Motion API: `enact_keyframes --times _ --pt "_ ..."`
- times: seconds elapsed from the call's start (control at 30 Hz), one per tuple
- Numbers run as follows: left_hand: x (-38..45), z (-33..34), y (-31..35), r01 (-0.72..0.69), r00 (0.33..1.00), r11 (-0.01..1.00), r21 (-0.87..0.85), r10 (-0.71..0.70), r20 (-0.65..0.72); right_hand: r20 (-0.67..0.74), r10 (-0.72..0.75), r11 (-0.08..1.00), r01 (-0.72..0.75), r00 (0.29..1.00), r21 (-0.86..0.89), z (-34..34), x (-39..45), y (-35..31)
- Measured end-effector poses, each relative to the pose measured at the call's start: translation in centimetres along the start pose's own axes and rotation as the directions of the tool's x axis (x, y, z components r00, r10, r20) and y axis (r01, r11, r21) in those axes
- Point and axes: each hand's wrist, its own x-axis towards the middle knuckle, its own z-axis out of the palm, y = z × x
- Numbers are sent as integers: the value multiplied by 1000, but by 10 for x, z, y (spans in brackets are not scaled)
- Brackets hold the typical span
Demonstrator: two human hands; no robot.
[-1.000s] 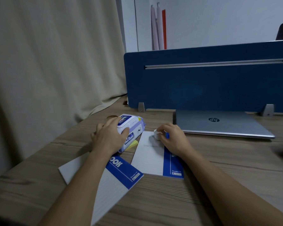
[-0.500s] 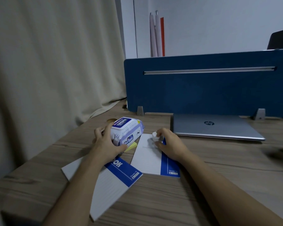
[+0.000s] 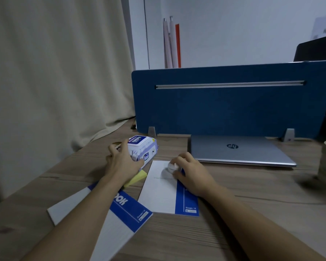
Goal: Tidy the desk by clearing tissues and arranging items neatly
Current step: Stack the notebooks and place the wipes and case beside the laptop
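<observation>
While left hand (image 3: 123, 162) grips wipes pack (image 3: 143, 150) raised at desk's (image 3: 252, 213) far left, right hand (image 3: 191, 174) fingers curl around crumpled tissue (image 3: 172, 166) on notebook (image 3: 162, 191).

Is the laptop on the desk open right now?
No, the silver laptop lies flat on the desk with its lid shut and its logo facing up, just in front of the blue divider.
</observation>
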Motion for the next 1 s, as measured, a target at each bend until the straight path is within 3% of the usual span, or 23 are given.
enact_keyframes --times 0.57,0.67,0.73,0.8,1.0 --pt "85 72 29 51 998 998 23 -52 43 -85 -95 995 94 992 -22 11 35 32" --pt "83 62 26 39 991 997 65 -47 125 -78 -99 995 98 992 -12 10 35 29" --pt "75 46 19 10 981 988 157 -40 189 -64 -92 996 93 994 3 7 32 23" --pt "67 40 10 -23 968 990 139 -13 252 -28 -81 997 81 996 -9 7 31 27" --pt "11 4 -22 -169 964 963 210 116 240 14 -40 999 40 999 30 -2 17 18"
